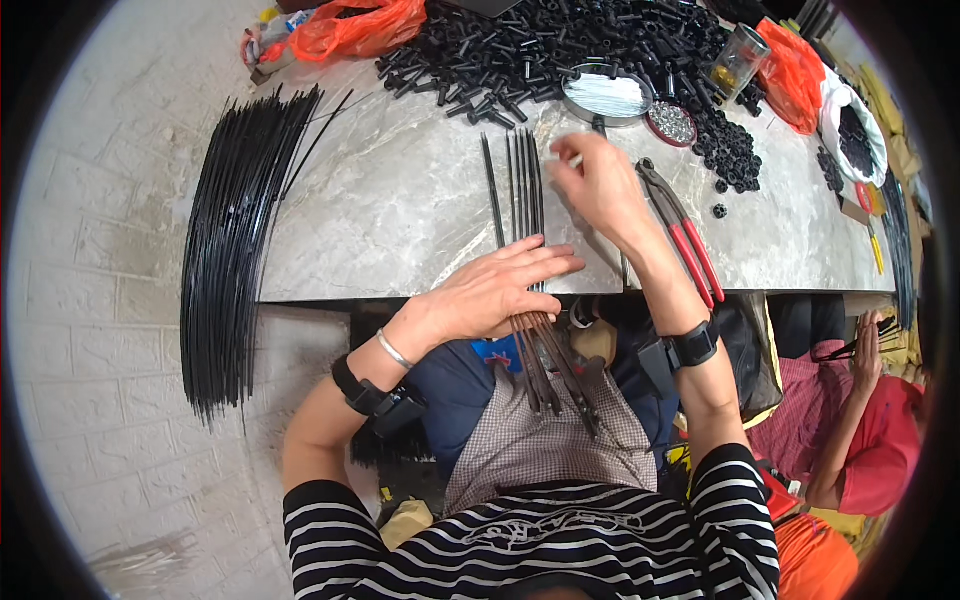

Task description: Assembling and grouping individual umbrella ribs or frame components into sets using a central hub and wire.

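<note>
My left hand point(490, 290) lies flat across several thin black rods point(525, 185) at the table's near edge, its fingers stretched out over them. The rods point away from me on the tabletop, and their other ends point(540, 375) hang past the edge above my lap. One rod point(491, 185) lies slightly apart on the left. Just right of the far rod tips, my right hand point(603, 190) is raised with its fingers curled and the thumb close to the index finger. Whether something small sits between them cannot be made out. Red-handled pliers point(685, 230) lie beside my right forearm.
A large bundle of black rods point(235, 240) overhangs the table's left edge. Black plastic parts point(530, 50) are heaped at the back, near a round dish of white sticks point(607, 97), a bowl of small metal pieces point(671, 124) and black caps point(728, 150). A co-worker point(870, 430) sits at right.
</note>
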Demonstrator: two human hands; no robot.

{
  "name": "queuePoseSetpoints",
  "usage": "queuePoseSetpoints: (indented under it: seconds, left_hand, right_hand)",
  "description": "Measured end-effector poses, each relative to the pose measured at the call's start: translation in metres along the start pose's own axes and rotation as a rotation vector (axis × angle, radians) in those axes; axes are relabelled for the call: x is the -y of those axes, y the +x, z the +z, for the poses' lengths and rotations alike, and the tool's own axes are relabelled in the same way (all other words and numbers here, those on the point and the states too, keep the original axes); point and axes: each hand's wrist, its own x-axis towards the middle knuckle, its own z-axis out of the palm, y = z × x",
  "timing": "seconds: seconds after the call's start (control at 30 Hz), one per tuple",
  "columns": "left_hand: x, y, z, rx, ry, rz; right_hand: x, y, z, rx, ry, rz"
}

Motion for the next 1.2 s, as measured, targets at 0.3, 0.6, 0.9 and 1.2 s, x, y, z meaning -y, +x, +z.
queuePoseSetpoints:
  seconds: [0.3,0.6,0.9,1.2]
  left_hand:
    - [0.001,0.002,0.001,-0.023,0.009,0.027]
    - [0.001,-0.001,0.002,-0.020,0.008,0.022]
    - [0.002,-0.002,0.000,-0.017,-0.007,0.038]
    - [0.005,-0.005,-0.006,0.030,0.107,0.062]
  right_hand:
    - [-0.007,0.001,0.008,0.079,-0.098,-0.100]
    - [-0.003,-0.006,-0.007,-0.028,0.062,0.049]
    - [0.019,-0.011,0.017,0.147,-0.043,-0.241]
    - [0.017,-0.010,0.019,0.357,-0.215,-0.516]
